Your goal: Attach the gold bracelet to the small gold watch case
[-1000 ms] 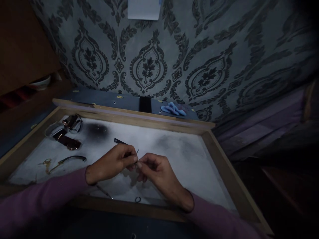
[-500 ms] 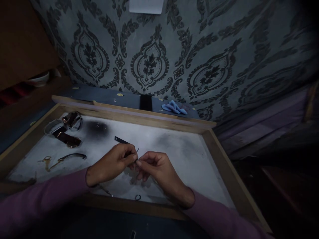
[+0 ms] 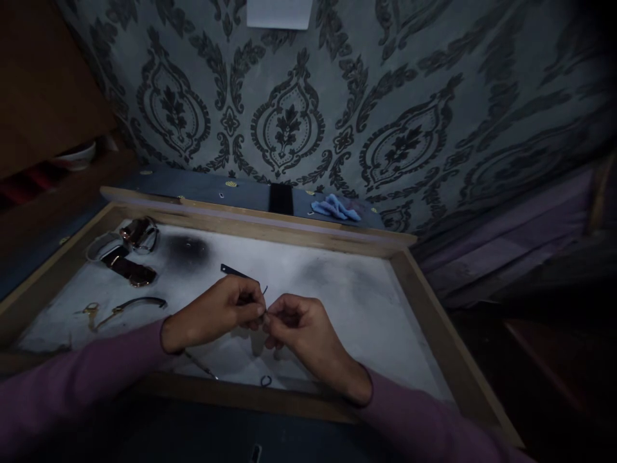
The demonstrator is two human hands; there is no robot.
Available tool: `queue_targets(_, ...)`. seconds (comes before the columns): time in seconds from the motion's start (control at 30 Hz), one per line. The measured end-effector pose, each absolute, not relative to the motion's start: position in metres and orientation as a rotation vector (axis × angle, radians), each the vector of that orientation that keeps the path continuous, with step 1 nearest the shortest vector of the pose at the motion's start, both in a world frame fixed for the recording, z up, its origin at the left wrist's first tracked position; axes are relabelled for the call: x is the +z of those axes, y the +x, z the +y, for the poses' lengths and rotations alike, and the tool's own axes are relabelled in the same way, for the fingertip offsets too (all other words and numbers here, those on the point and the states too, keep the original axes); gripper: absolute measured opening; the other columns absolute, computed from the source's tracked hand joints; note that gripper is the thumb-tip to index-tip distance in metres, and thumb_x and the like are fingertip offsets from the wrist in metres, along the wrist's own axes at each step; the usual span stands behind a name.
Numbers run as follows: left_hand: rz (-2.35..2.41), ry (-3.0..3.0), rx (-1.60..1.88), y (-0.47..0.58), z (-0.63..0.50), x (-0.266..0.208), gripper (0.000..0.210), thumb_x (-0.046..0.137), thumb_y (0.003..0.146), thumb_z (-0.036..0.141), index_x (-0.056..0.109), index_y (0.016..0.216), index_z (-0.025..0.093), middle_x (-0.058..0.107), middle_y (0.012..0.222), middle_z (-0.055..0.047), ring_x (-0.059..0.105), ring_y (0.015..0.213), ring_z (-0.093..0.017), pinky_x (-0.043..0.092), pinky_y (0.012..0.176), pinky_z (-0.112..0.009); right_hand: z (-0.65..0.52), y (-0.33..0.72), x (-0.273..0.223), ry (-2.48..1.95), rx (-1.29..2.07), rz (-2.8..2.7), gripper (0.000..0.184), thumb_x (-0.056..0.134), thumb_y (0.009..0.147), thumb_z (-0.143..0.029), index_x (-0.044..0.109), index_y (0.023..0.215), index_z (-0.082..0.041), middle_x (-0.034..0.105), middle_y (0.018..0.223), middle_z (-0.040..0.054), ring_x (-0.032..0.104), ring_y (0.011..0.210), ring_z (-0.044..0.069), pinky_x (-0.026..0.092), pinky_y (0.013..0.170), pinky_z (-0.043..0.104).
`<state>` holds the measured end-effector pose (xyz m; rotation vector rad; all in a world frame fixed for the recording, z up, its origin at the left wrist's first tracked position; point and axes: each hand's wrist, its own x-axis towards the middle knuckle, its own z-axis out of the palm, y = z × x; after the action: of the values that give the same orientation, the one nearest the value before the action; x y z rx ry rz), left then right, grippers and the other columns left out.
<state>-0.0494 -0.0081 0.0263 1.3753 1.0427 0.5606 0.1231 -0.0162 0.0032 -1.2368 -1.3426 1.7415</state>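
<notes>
Close together above the white-bottomed wooden tray (image 3: 405,276), both my hands pinch at one spot. My left hand (image 3: 219,312) has thumb and index finger pressed together. A thin dark wire-like piece (image 3: 265,290) sticks up beside its fingertips. From the right, my right hand (image 3: 306,328) pinches at the same point, its fingertips touching or nearly touching the left ones. What lies between the fingertips is too small to make out. Behind the left hand is a dark flat strip (image 3: 231,271) with a hole near its end. Below the hands lies a small dark open ring (image 3: 265,381).
Eyeglasses with dark lenses (image 3: 130,267) lie at the tray's far left. Nearer is a gold glasses part with a dark curved arm (image 3: 139,302). A thin metal rod (image 3: 202,366) lies near the front rim. A blue cloth (image 3: 336,208) rests behind the tray, before a patterned wall.
Both hands stay pinched together at nearly the same spot. My left wrist has shifted slightly left, and the fingers have turned a little.
</notes>
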Motion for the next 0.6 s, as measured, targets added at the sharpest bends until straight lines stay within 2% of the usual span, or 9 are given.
queue_targets(0.2,1.041,1.382,0.53,-0.0525,-0.006,0.0269,0.004,0.058,0.072,0.014,0.061,0.072,0.013,0.062,0.064,0.001,0.056,0.062,-0.012,0.04,0.058,-0.022,-0.0176,0.1235,0.0035,-1.227,1.69,-1.417,0.005,0.064,0.07,-0.016,0.062,0.066,-0.016,0.061,0.053,-0.002,0.061,0.044,0.01,0.042,0.037,0.016)
queue_targets(0.37,1.095,1.49,0.481,-0.0517,-0.0046,0.0263,0.004,0.057,0.071,0.015,0.061,0.07,0.014,0.061,0.062,0.001,0.053,0.059,-0.012,0.036,0.053,-0.022,-0.0179,0.1247,0.0038,-1.181,1.61,-1.495,0.006,0.063,0.071,-0.013,0.064,0.066,-0.016,0.062,0.054,-0.0017,0.061,0.046,0.01,0.045,0.042,0.018)
queue_targets(0.6,1.03,1.475,0.46,-0.0541,-0.0012,0.026,0.005,0.057,0.072,0.016,0.062,0.072,0.014,0.063,0.064,0.001,0.056,0.061,-0.012,0.038,0.056,-0.023,-0.018,0.1263,0.0074,-1.153,1.626,-1.556,0.008,0.061,0.074,-0.014,0.063,0.067,-0.016,0.064,0.058,-0.0016,0.06,0.049,0.009,0.046,0.046,0.018)
